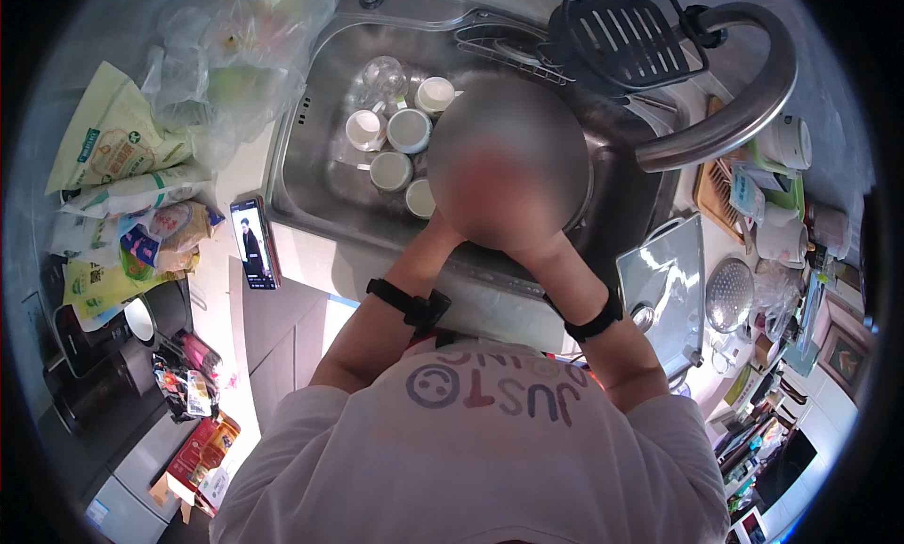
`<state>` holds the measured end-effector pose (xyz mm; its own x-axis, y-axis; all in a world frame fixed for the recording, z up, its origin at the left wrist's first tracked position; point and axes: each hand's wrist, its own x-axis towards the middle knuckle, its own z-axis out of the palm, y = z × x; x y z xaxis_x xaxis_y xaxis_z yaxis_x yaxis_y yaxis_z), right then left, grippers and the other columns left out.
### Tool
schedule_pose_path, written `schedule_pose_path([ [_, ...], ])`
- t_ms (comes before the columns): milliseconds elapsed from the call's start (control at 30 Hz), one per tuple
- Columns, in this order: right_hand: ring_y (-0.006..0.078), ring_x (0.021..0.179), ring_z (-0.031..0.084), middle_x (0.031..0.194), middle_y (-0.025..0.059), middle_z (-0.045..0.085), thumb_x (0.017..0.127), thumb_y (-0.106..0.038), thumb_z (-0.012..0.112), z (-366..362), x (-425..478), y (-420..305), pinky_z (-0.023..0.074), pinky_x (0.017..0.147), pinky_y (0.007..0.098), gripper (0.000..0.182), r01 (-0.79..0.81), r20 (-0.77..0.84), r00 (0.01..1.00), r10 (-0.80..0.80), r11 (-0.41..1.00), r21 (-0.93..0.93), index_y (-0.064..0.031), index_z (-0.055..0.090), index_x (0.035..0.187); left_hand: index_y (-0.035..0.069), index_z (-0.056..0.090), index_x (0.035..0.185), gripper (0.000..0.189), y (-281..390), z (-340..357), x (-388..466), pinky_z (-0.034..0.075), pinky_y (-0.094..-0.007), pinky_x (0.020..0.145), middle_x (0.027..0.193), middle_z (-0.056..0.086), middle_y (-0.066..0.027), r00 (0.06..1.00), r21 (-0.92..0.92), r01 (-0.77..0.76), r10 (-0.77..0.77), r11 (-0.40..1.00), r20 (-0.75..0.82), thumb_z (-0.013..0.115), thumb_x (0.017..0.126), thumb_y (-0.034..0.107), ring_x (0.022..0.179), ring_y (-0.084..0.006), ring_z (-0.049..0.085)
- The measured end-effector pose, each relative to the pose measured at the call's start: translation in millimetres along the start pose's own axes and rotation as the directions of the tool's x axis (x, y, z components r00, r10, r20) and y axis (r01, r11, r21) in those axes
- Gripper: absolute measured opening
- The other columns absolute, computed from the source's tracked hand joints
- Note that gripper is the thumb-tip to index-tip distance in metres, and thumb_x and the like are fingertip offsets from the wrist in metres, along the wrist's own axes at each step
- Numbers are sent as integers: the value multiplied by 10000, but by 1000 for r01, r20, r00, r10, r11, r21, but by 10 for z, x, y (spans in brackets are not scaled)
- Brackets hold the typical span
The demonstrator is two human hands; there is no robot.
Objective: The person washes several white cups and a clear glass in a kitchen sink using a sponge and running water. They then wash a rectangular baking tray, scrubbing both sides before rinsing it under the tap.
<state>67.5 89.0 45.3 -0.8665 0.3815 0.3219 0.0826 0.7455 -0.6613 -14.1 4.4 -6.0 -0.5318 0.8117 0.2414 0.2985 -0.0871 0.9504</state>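
Over the stainless steel sink (311, 205), my left hand (466, 216) and my right hand (526, 226) are close together. A round blur covers both hands and hides their fingers and anything in them. To the left of the blur, several light mugs stand on the sink floor, among them a white mug (366, 130), a middle mug (409, 130) and a front mug (390, 171). The mug nearest my left wrist (421, 198) is partly hidden by the blur. Behind them sits a clear glass vessel (384, 76). Both wrists wear black bands.
A curved steel faucet (741, 138) arches in from the right, near a black slotted rack (621, 39). At the back is a wire rack (508, 50). A lit phone (254, 244) leans left of the sink, beside plastic bags (240, 71). A perforated strainer (729, 295) lies right.
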Motion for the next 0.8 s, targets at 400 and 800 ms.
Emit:
schedule_pose_path([
  [400,190,1121,471,1194,59,507,827,-63,608,-93,149,435,393,939,326,455,-565,551,814,184,471,677,-79,447,1251,54,509,1178,535,48,-10,-19,423,-371,889,1166,548,-109,1000,180,-18,18,984,0,733,717,208,1075,-261,524],
  [800,198,1149,459,1226,72,487,831,-75,591,167,-234,711,378,971,335,434,-357,260,931,256,488,797,-69,455,1243,56,528,1146,514,142,-117,42,426,-378,880,1123,559,-129,999,171,46,-46,984,-1,724,704,229,1041,-276,530],
])
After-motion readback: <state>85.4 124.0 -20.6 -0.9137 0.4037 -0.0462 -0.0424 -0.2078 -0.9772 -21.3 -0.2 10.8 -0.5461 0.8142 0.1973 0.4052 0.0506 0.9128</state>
